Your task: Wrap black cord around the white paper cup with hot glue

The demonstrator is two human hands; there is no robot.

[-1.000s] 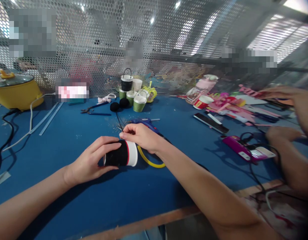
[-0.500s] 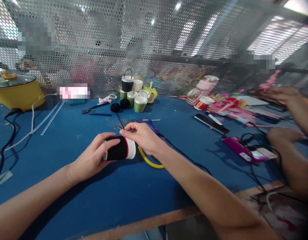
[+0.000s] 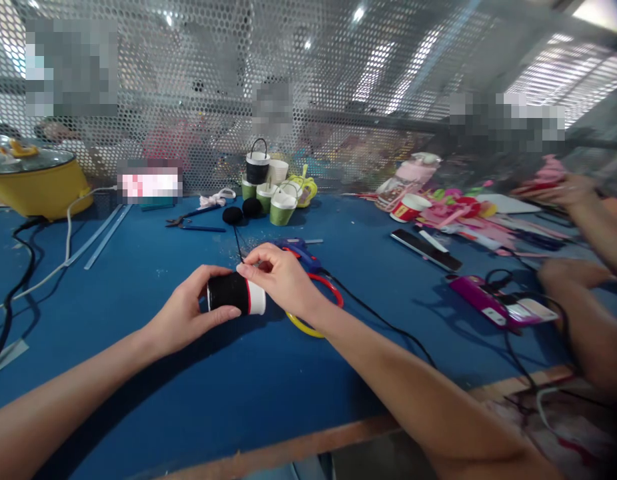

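Observation:
A white paper cup [image 3: 257, 299] lies on its side in my left hand [image 3: 198, 303], whose fingers and thumb are wrapped round its base end. Black yarn [image 3: 229, 295] covers most of the cup, with a thin red band beside the bare white rim. My right hand [image 3: 275, 273] pinches the black strand at the cup's upper edge. From there the strand runs back to two black yarn balls [image 3: 233, 215] on the table. Just behind my right hand lies a blue glue gun [image 3: 303, 253]. A red and yellow ring [image 3: 333, 288] is partly hidden under my right wrist.
Several small cups [image 3: 283, 208] stand at the back, near pliers [image 3: 195, 223]. A yellow electric pot [image 3: 38, 187] is at the left. To the right are a phone [image 3: 425, 250], a purple power strip [image 3: 481, 300] and a co-worker's arm [image 3: 583, 320]. A black cord [image 3: 383, 317] crosses the table.
The cup has turned a little in my left hand, and my left thumb now shows across its front. My right hand has shifted slightly left with the strand. More of the ring shows.

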